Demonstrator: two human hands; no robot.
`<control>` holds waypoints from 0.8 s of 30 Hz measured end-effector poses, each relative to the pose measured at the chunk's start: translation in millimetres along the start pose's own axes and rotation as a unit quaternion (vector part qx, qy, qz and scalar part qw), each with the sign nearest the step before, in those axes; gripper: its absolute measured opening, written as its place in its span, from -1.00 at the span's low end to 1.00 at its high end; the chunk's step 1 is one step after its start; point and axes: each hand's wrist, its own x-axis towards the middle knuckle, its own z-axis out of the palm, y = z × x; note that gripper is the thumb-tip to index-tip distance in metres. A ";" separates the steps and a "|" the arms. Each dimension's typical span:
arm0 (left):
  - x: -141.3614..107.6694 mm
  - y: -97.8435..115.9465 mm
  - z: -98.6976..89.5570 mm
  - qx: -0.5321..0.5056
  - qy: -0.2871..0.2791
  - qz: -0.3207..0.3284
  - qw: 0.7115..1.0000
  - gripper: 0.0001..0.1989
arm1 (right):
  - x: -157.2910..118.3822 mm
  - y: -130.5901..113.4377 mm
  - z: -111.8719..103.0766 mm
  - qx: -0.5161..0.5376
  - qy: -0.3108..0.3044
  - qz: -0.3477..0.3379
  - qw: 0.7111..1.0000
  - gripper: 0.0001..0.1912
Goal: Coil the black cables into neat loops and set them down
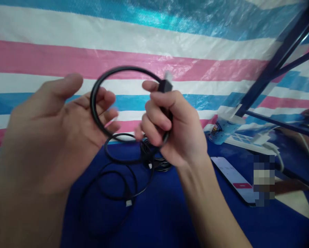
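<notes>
Gripped in my right hand (167, 120) is a black cable (94, 100), held just below its dark plug (165, 86), whose pale tip points up. From that hand the cable arcs left in a large loop and hangs down in further loops toward the table. My left hand (64, 131) is open, palm up, with its curled fingers behind the left side of the loop; whether they touch it I cannot tell. Lower down, another plug (128, 202) with a light tip shows at the cable's other visible end. Behind my right hand lies a coiled bundle of black cable (162, 165).
On the dark blue table (154, 217), a phone (233, 179) with a lit screen lies to the right. Behind it are a blue paper cup (225, 129) and a white power strip (252, 144) with a plugged-in adapter. A blue metal frame (268, 72) stands before striped sheeting (118, 38).
</notes>
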 end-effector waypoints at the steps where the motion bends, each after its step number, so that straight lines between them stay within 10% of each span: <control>1: -1.2 1.0 -3.1 0.010 -0.032 -0.017 0.999 -0.81 | -3.8 -5.0 -4.6 -0.039 -0.043 0.041 0.997 -0.89; 4: -7.6 -1.2 -5.1 0.103 -0.112 -0.008 0.988 -0.83 | -12.4 -14.8 -12.1 -0.183 -0.147 0.140 0.962 -0.82; 11: -15.3 -9.9 5.0 0.294 -0.132 0.156 0.934 -0.88 | -16.2 -17.6 -2.4 -0.360 -0.065 0.070 0.928 -0.72; 15: -15.9 -10.3 12.6 0.173 -0.069 0.161 0.969 -0.86 | -15.3 -13.5 4.7 -0.383 -0.022 -0.003 0.924 -0.47; 20: -8.3 -8.7 18.3 -0.023 0.064 0.114 0.991 -0.68 | -13.3 -5.3 9.7 -0.511 0.062 -0.151 0.844 -0.84; 24: -1.9 -7.7 4.3 0.067 -0.007 0.133 0.989 -0.75 | -15.7 -9.7 4.5 -0.516 0.067 -0.198 0.831 -0.88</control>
